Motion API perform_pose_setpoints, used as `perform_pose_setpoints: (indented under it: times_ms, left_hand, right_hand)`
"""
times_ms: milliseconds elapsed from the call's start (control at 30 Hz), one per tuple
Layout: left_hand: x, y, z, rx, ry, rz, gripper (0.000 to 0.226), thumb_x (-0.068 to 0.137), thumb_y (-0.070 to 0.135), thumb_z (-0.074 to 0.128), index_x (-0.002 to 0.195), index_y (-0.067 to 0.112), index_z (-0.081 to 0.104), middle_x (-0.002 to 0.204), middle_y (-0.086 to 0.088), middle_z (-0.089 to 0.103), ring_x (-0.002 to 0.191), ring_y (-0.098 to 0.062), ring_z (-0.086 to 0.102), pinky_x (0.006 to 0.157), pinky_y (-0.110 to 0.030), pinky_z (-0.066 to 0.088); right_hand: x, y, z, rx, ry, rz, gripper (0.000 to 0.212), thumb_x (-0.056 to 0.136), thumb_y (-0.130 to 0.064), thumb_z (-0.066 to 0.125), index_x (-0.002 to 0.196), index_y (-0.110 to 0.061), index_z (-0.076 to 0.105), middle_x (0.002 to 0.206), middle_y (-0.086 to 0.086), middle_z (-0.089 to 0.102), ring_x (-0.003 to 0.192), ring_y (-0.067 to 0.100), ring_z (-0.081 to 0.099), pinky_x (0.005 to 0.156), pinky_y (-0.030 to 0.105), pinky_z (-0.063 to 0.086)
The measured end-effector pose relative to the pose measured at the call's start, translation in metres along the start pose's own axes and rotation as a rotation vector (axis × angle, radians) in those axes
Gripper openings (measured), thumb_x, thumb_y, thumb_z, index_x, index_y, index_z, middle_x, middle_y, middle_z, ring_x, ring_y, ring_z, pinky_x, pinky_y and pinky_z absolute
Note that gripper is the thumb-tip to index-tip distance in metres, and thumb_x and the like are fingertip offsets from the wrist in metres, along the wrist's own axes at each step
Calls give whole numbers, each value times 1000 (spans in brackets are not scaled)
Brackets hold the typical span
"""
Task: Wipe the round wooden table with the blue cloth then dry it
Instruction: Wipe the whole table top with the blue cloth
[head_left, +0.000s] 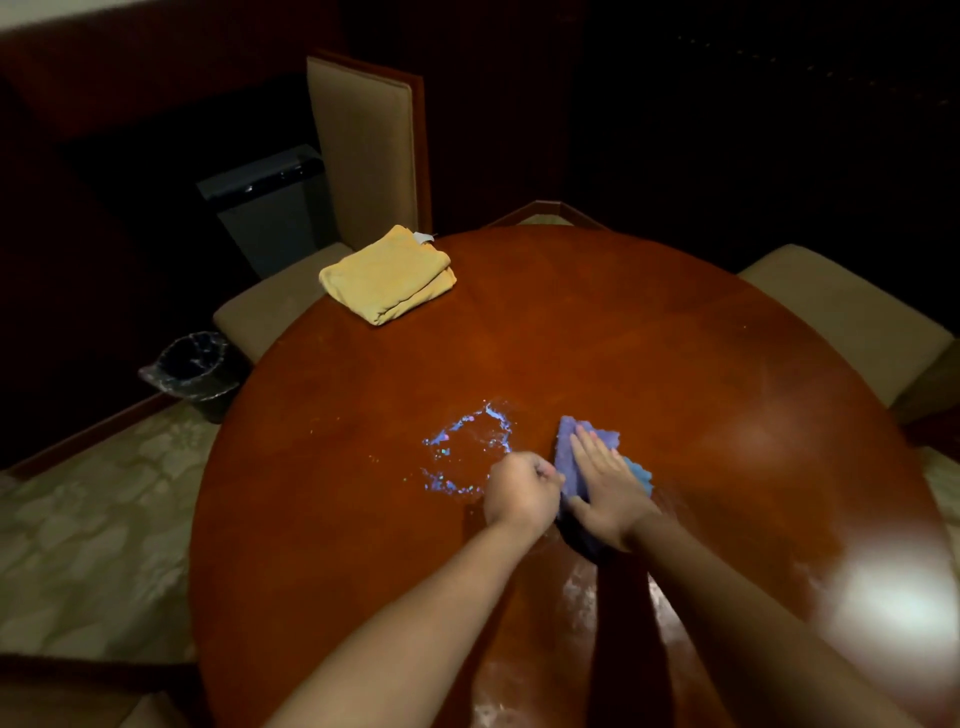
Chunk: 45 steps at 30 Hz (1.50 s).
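The right hand (605, 486) is laid flat, fingers straight, on the crumpled blue cloth (582, 457), which is pressed onto the round reddish wooden desk (597, 332) near its front middle. The left hand (522, 491) is curled at the cloth's left edge; whether the edge is pinched cannot be told. A glistening wet patch (467, 447) is seen just left of the hands. Broad bare wood is left toward the far and right rims. A folded yellow towel (387, 275) is set at the far left rim, well apart. Beige padded chairs (363, 150) are drawn up around the desk. A dark lined waste bin (195, 366) is stood on the floor to the left; its contents cannot be made out.
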<state>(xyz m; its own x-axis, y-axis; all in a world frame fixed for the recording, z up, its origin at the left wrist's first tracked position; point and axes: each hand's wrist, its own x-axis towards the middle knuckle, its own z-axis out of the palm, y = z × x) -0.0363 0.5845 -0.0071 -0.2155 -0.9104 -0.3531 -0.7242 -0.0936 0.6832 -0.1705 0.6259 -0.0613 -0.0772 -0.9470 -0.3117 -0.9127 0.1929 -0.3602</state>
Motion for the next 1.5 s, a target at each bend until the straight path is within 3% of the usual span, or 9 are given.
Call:
perform_pose_setpoints:
  times_ms: [167,300,433,633,800,1000,1233,1367,1500]
  left_hand:
    - [-18,-3,2,115,-102,29,13,82,17,60,83,13,73,94,-2,73,92,-19,67,80,-24,50]
    - [-18,-17,-12,182,-182,3,18,78,15,66,60,15,65,86,-4,74,85,-18,69,71,-22,50]
    - [-7,-35,-40,179,-113,-41,19,76,14,68,58,17,64,81,0,74,81,-15,69,71,-23,52]
    - [18,-49,-67,159,10,-45,21,78,19,69,59,22,61,86,5,73,85,-14,67,77,-22,52]
    - [13,-44,-57,140,-47,45,9,78,16,69,70,20,69,86,5,73,84,-11,66,73,-19,48]
    - [-19,-40,-41,96,-150,78,23,79,14,72,59,22,63,83,-1,74,77,-12,66,73,-22,51]
    - [-41,-62,-59,142,-158,85,23,74,10,73,55,19,65,77,-3,74,62,-5,60,69,-23,52]
    - [-33,-72,-77,174,-103,55,12,74,14,71,63,19,71,78,3,74,72,-6,66,72,-22,54]
    - [-14,-75,-88,218,-64,52,7,77,16,69,71,16,73,82,5,73,79,-8,66,70,-22,51]
  right_hand:
    - [-34,-6,23,-100,7,-52,103,65,-65,1,151,-11,-14,153,4,-26,138,13,-28,111,27,-19]
    - [-49,-35,37,-111,56,-26,97,68,-60,-6,149,-6,-13,145,4,-30,134,17,-32,105,23,-27]
    - [-28,-73,48,-160,130,49,87,84,-52,18,148,6,15,154,17,1,146,32,12,111,32,-14]
    - [12,-116,48,-25,93,227,88,76,-51,4,149,-6,-18,156,9,-26,144,22,-24,114,37,-16]
    - [6,-110,50,62,69,266,91,72,-48,6,149,-7,-19,156,8,-26,144,19,-25,116,35,-15]
    - [-39,-90,63,22,150,302,108,55,-59,-20,150,-7,-16,158,8,-21,145,20,-19,114,34,-16]
    - [-63,-116,77,-17,202,276,98,71,-58,-2,148,3,-5,155,13,-14,145,23,-10,95,28,-39]
    - [-48,-142,84,77,166,351,84,73,-56,-5,135,-3,-27,144,8,-32,141,20,-24,88,31,-42]
    - [-19,-163,85,196,165,372,88,73,-48,32,134,13,43,143,28,40,134,35,39,114,35,-6]
